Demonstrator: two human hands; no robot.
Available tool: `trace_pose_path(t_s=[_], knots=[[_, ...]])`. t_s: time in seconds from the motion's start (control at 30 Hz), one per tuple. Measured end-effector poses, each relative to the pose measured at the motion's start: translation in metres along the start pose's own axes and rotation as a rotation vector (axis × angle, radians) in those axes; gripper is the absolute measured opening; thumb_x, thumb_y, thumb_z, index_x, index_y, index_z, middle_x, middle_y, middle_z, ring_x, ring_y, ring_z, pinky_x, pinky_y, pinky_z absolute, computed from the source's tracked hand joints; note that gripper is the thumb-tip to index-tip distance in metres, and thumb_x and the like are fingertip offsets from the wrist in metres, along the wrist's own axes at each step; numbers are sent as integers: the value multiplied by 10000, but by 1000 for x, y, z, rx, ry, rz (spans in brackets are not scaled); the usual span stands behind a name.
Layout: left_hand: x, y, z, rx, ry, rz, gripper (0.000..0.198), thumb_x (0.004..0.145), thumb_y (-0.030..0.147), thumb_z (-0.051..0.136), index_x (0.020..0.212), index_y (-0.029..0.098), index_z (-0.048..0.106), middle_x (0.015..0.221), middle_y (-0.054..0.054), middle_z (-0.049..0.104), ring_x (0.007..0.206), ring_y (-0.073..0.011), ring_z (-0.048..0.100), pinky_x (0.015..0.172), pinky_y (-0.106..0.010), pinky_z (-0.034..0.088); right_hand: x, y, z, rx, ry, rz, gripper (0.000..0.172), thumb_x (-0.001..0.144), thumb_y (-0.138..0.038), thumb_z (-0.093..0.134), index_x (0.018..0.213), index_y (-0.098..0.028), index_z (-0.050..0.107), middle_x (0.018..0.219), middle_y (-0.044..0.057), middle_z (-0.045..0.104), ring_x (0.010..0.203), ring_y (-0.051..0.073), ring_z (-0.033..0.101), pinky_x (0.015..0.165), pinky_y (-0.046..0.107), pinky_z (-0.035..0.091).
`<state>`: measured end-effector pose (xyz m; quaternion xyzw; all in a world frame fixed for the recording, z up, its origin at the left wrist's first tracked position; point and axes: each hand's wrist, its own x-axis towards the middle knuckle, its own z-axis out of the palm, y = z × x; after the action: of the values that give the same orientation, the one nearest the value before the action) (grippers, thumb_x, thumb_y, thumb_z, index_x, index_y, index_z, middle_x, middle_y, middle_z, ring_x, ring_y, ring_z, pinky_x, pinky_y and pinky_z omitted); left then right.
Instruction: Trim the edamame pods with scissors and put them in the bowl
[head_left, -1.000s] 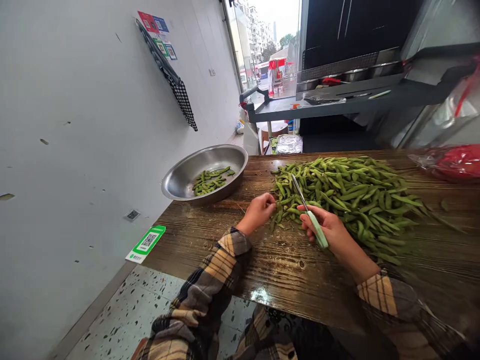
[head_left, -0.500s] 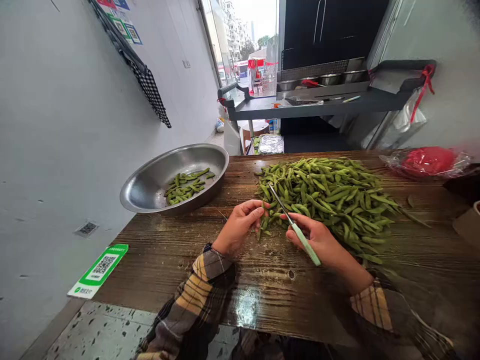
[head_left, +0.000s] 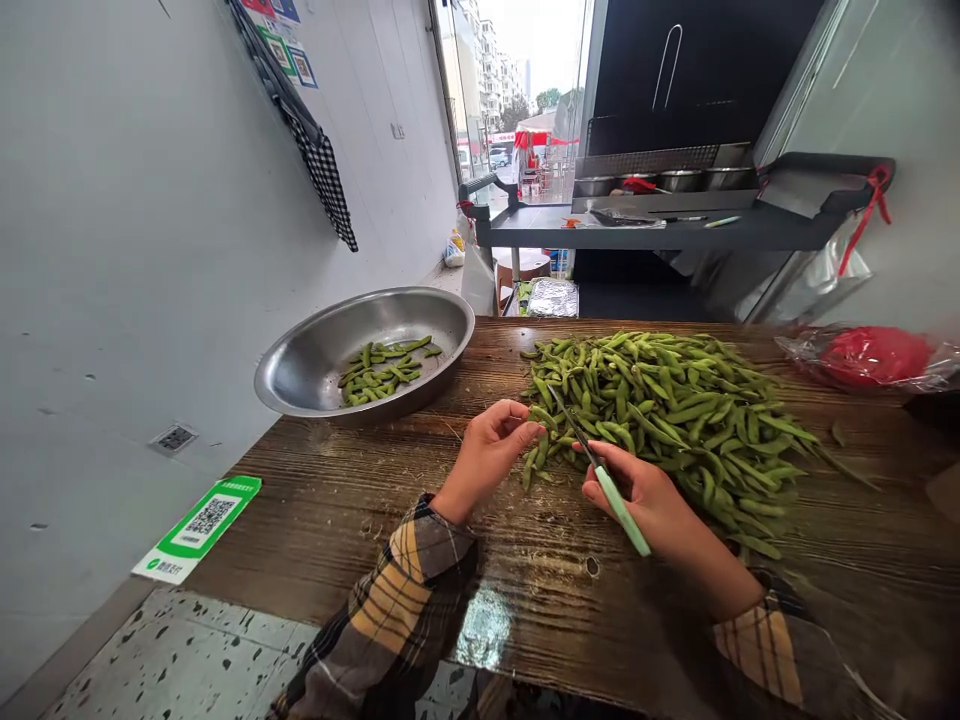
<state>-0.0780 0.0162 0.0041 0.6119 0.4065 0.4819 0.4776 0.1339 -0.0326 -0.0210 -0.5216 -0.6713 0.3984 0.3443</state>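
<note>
My left hand (head_left: 491, 450) is closed in a pinch at the near left edge of a heap of green soybean pods (head_left: 675, 410). A green pod (head_left: 543, 416) shows at its fingertips, partly hidden by them. Scissors (head_left: 621, 510) with pale green handles are gripped in my right hand (head_left: 649, 500), seen nearly edge-on. Their dark blades point up and left over the heap, close to the left fingertips. Some pods (head_left: 375, 378) lie in a wide steel basin (head_left: 300, 370) to the left.
The dark wooden table (head_left: 360, 530) carries small scraps. A green QR-code card (head_left: 206, 522) lies at its left edge, beside the wall. Red material in a clear plastic bag (head_left: 874, 355) sits at the right. Beyond the table stands a grey cart (head_left: 652, 235).
The view has shifted slightly, so things appear further right. My left hand stays pinched at the heap's edge. The scissors remain in my right hand, still near the left fingertips.
</note>
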Motion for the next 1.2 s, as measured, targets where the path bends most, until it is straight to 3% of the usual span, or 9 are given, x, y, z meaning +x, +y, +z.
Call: trace_pose_path(t_s=[0.13, 0.37, 0.53, 0.6, 0.7, 0.8, 0.87, 1.03, 1.2], knots=[[-1, 4, 1, -150, -14, 28, 214, 760, 272, 726, 706, 137, 569, 1124, -91, 635, 1003, -184, 594, 874, -297, 468, -2, -4, 0, -87, -30, -36, 604, 815, -458, 588, 1294, -92, 560, 1017, 124, 685, 881, 253, 648, 802, 365, 500], [-5, 7, 5, -608, -125, -180, 238, 798, 290, 704, 834, 164, 506, 824, -25, 683, 817, -191, 687, 834, -394, 528, -3, -7, -1, -122, -30, -37, 602, 816, -450, 573, 1287, -76, 552, 1064, 138, 673, 904, 255, 650, 812, 367, 499], [-4, 9, 5, -703, -133, -175, 192, 825, 231, 668, 834, 153, 492, 1083, -89, 672, 993, -215, 666, 925, -416, 505, -4, -5, 0, -98, -18, -35, 584, 806, -446, 594, 1281, -109, 557, 1053, 116, 684, 910, 246, 654, 819, 353, 501], [-4, 9, 4, -704, -143, -175, 189, 839, 244, 644, 829, 159, 476, 1024, -89, 678, 938, -207, 676, 886, -402, 520, -4, -6, 0, -87, -12, -31, 596, 799, -450, 600, 1282, -104, 557, 1054, 120, 684, 917, 249, 652, 831, 359, 499], [-4, 10, 3, -641, -153, -199, 202, 860, 307, 604, 836, 178, 450, 828, -33, 651, 666, -148, 648, 642, -304, 541, -4, -8, 0, -81, -16, -13, 640, 790, -457, 601, 1300, -74, 545, 1040, 135, 687, 910, 256, 651, 845, 378, 497], [-4, 12, 5, -541, -101, -211, 199, 881, 349, 543, 826, 187, 441, 740, 5, 591, 512, -81, 513, 429, -177, 377, -4, -11, 0, -95, -33, -18, 632, 796, -450, 589, 1299, -68, 552, 1026, 136, 692, 911, 257, 652, 858, 388, 495], [-5, 13, 6, -482, -49, -205, 176, 882, 341, 506, 821, 187, 447, 724, 9, 574, 511, -70, 471, 410, -158, 307, -4, -12, 0, -111, -27, -28, 618, 794, -444, 588, 1287, -72, 566, 1022, 136, 696, 917, 260, 654, 857, 388, 496], [-7, 12, 7, -329, 3, -171, 142, 874, 325, 492, 846, 187, 469, 799, -6, 600, 579, -72, 458, 507, -177, 348, -3, -13, 0, -112, -5, -37, 593, 786, -434, 604, 1279, -105, 583, 996, 120, 712, 900, 260, 664, 842, 391, 505], [-7, 8, 5, -265, 8, -119, 193, 904, 385, 485, 872, 201, 436, 721, 27, 525, 577, -79, 400, 523, -186, 316, -3, -12, -1, -118, -11, -40, 581, 797, -434, 613, 1284, -119, 584, 988, 113, 716, 907, 261, 666, 850, 393, 504]])
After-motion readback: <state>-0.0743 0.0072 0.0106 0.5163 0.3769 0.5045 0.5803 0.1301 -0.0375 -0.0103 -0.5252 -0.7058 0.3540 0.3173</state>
